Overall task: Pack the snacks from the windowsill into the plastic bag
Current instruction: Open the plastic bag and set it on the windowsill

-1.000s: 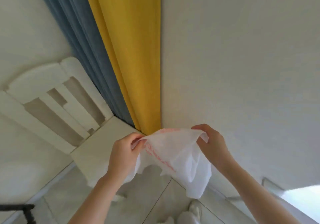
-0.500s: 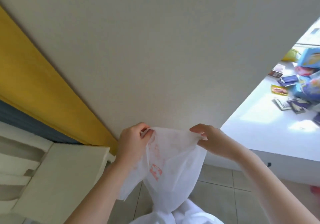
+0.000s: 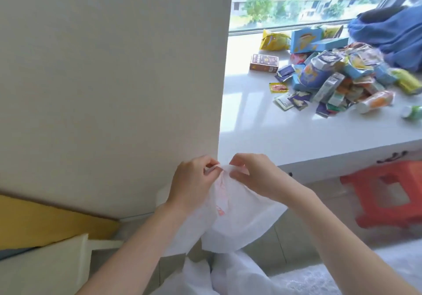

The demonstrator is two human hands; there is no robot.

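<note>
While pinched at its top edge by both hands, plastic bag (image 3: 237, 221) hangs limp below the grip, white and thin, faint red print on the left panel.

Left hand (image 3: 194, 185): thumb and forefinger curled, clamped on the bag rim. Right hand (image 3: 253, 176): fingers curled, clamped on the same rim just beside the left; fingertips of the two hands nearly touching, rim bunched between them. Mouth of the bag: open or closed, cannot tell.

Up and to the right of the grip, well apart from it: white windowsill (image 3: 262, 130), carrying a loose heap of snacks (image 3: 338, 75). Within the heap: blue boxes, small foil packets, a yellow packet (image 3: 275, 41) at the far edge by the window, a brown box (image 3: 263, 63) lying apart on the near-left side of the heap, an orange bottle (image 3: 374, 101) on its side at the near edge. None of the snacks in contact with the bag or either hand.

Beyond the heap, at far right: blue cloth (image 3: 392, 34) bunched on the sill.

Directly behind the grip: plain wall (image 3: 114, 89). Lower right of the grip, under the sill: orange stool (image 3: 388, 192) on the tiled floor.
</note>
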